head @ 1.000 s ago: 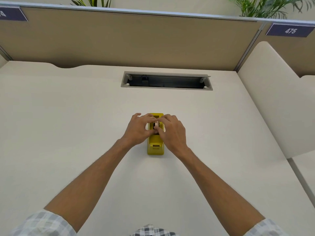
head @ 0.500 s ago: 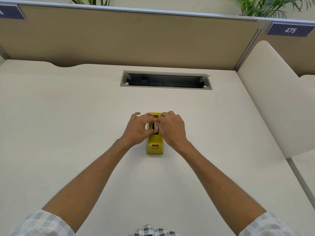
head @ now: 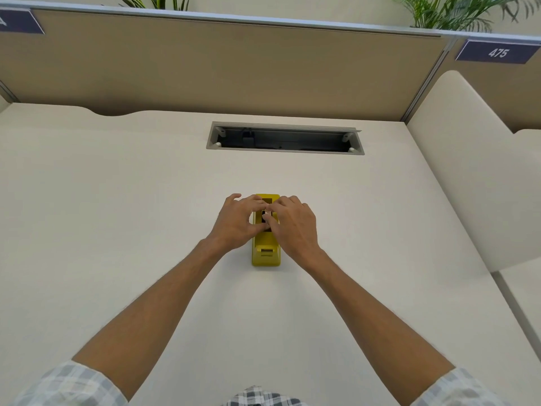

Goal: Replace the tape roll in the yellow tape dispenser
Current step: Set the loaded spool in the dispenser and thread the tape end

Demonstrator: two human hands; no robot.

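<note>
The yellow tape dispenser (head: 265, 253) stands on the desk's middle, its cutter end toward me. My left hand (head: 238, 222) and my right hand (head: 292, 227) meet over its open slot from either side. Their fingertips and thumbs pinch a small white and dark piece (head: 265, 215) inside the slot, apparently the tape roll on its core; most of it is hidden by the fingers. The far end of the dispenser shows past the knuckles.
A cable tray opening (head: 285, 138) is cut into the cream desk (head: 117, 215) behind the dispenser. A tan partition (head: 219, 65) closes the back, and a rounded cream side panel (head: 468, 171) stands on the right.
Both hands stay over the slot with small finger shifts; the white piece sits slightly lower between the fingertips. The dispenser has not moved on the desk.
</note>
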